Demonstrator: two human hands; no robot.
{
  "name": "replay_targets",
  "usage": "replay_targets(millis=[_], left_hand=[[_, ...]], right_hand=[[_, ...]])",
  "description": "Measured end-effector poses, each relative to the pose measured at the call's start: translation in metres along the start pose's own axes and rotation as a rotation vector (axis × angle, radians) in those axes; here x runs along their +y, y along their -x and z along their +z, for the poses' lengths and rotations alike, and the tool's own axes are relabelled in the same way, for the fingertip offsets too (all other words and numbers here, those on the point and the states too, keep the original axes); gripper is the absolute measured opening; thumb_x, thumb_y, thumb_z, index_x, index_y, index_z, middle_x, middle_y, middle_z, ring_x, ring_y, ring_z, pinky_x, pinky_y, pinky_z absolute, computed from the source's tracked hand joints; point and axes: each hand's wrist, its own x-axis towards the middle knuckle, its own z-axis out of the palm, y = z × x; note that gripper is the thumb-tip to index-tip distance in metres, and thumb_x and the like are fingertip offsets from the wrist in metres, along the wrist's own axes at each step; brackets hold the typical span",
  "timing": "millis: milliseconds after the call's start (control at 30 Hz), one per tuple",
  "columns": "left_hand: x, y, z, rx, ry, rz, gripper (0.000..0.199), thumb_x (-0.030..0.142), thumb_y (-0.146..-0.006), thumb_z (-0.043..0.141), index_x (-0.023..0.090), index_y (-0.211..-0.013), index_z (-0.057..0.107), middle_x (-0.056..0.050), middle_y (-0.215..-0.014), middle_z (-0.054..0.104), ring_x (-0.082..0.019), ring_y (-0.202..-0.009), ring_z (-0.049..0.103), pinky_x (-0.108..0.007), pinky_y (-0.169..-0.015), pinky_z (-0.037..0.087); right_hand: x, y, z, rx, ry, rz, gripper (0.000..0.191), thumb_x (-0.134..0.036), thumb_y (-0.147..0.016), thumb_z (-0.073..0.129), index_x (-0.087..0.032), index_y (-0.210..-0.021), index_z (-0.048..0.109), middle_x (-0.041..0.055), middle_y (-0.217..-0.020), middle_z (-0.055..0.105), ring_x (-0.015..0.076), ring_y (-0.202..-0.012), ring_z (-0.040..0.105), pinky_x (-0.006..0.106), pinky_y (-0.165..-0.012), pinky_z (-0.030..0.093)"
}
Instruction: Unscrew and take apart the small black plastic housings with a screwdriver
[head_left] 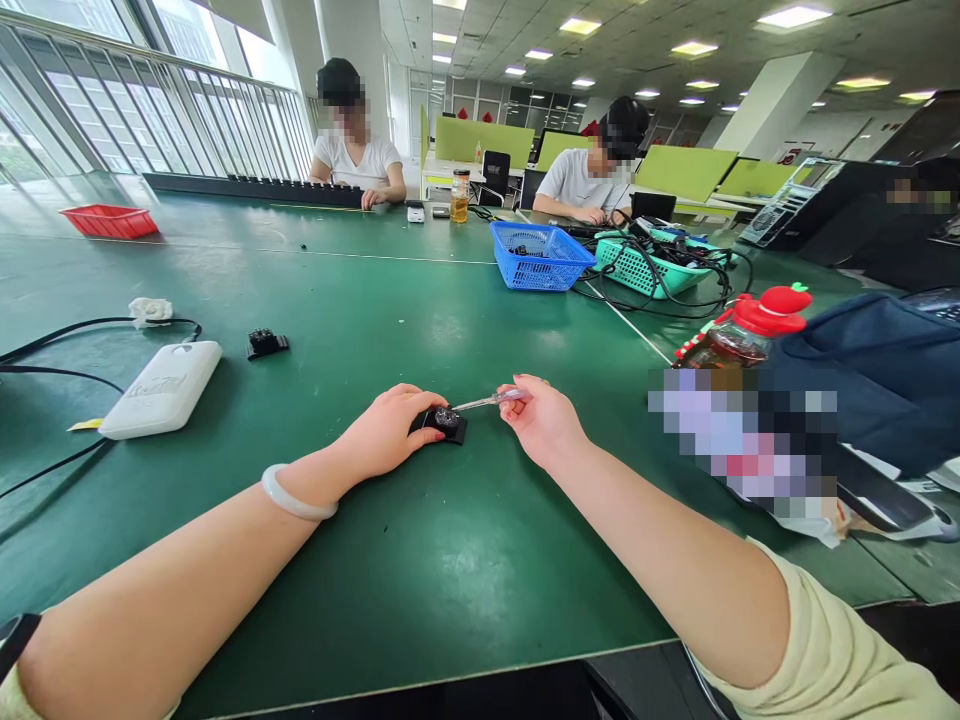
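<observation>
Near the middle of the green table (450, 560), my left hand (390, 430) is closed on a small black part with a flat base (450, 425), thumb and fingers on either side of it. My right hand (541, 420) grips the clear handle of a slim screwdriver (480, 403). The shaft points left, and its tip meets the top of the black part or lies just above it; I cannot tell which. Further left stands a similar small black part (266, 345), apart from both hands.
At left lie a white power bank (161, 390) and black cables. Further back are a red tray (110, 221), a blue basket (536, 258), a green basket (652, 270) full of cables, and a jar (460, 196). A red-lidded bottle (739, 330) and dark bag (870, 380) stand right. Two people sit opposite.
</observation>
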Motion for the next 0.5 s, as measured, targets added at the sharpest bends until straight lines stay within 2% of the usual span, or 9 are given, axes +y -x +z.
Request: replay_targets(millis=[167,267,367,500], left_hand=[[0.0022,0.0003,-0.0019,-0.010,-0.009,0.004,0.034,0.035,-0.088,0.053,0.025,-0.118,0.065,-0.006,-0.115,0.068,-0.029,-0.117,0.056,-0.046,-0.103,0.045],[0.0029,0.0005,-0.0025,-0.008,-0.003,0.001,0.034,0.040,-0.088,0.055,0.025,-0.117,0.065,-0.006,-0.115,0.069,-0.029,-0.116,0.056,-0.047,-0.103,0.045],[0.0025,0.0009,-0.0024,-0.005,0.008,0.001,0.037,0.045,-0.088,0.057,0.025,-0.118,0.065,-0.006,-0.115,0.069,-0.029,-0.117,0.055,-0.048,-0.103,0.045],[0.0014,0.0022,-0.0025,-0.003,0.024,0.029,0.041,0.048,-0.085,0.062,0.025,-0.119,0.065,-0.007,-0.116,0.068,-0.030,-0.117,0.055,-0.047,-0.103,0.046]], right_hand=[[-0.0005,0.0016,-0.0008,-0.089,0.067,-0.048,0.018,-0.013,-0.065,0.062,-0.021,-0.074,0.048,-0.0008,-0.053,0.063,0.0092,-0.040,0.047,0.019,-0.039,0.035],[-0.0022,0.0041,-0.0001,-0.145,0.151,-0.065,0.021,-0.017,-0.061,0.063,-0.022,-0.075,0.048,-0.0030,-0.051,0.061,0.0083,-0.036,0.042,0.020,-0.037,0.030],[-0.0051,0.0062,0.0007,-0.156,0.175,-0.112,0.021,-0.020,-0.062,0.063,-0.023,-0.075,0.047,-0.0043,-0.051,0.059,0.0074,-0.036,0.040,0.020,-0.038,0.029],[-0.0079,0.0081,0.0004,-0.165,0.220,-0.263,0.023,-0.026,-0.069,0.068,-0.024,-0.078,0.047,-0.0060,-0.053,0.059,0.0070,-0.037,0.041,0.020,-0.039,0.029]])
